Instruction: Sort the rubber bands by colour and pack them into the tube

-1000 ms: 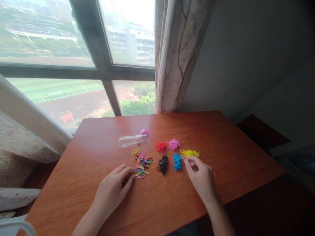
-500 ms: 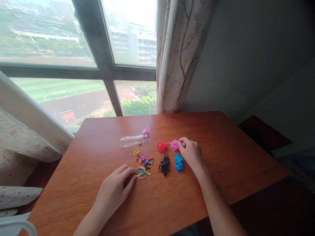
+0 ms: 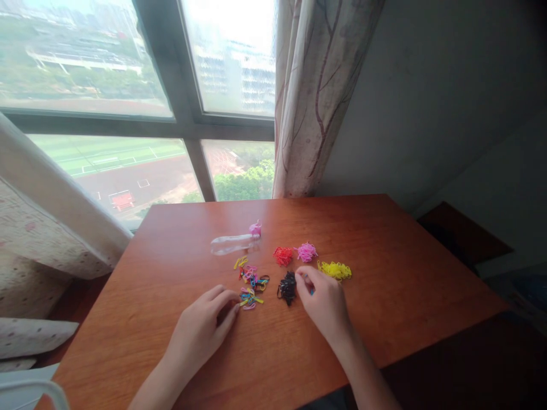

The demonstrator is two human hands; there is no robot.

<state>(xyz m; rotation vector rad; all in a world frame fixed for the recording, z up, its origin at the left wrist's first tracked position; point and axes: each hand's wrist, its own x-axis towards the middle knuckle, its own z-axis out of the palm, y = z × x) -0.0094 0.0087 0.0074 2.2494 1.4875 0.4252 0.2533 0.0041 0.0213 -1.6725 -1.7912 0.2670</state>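
My left hand [image 3: 208, 320] rests on the table at the near left edge of a loose mix of small coloured rubber bands [image 3: 252, 280]. Its thumb and fingertips pinch together against the outermost bands; whether one is between them is hidden. My right hand [image 3: 322, 302] is just right of a black rubber band pile [image 3: 287, 287], thumb and index finger closed. What they hold, if anything, is too small to make out. Under this hand the blue pile [image 3: 312, 292] is mostly covered. Beyond lie red [image 3: 282, 255], pink [image 3: 306, 251] and yellow [image 3: 335, 270] piles.
A clear plastic tube-like bag or container [image 3: 233, 244] with a pink top [image 3: 255, 229] lies behind the mixed bands. The wooden table [image 3: 384, 285] meets a window and curtain [image 3: 316, 97] at the back. A white rail [image 3: 38, 387] shows at lower left.
My right hand has moved left and nearer from the pink pile to beside the black one, uncovering the yellow pile and covering most of the blue. My left hand has barely moved.
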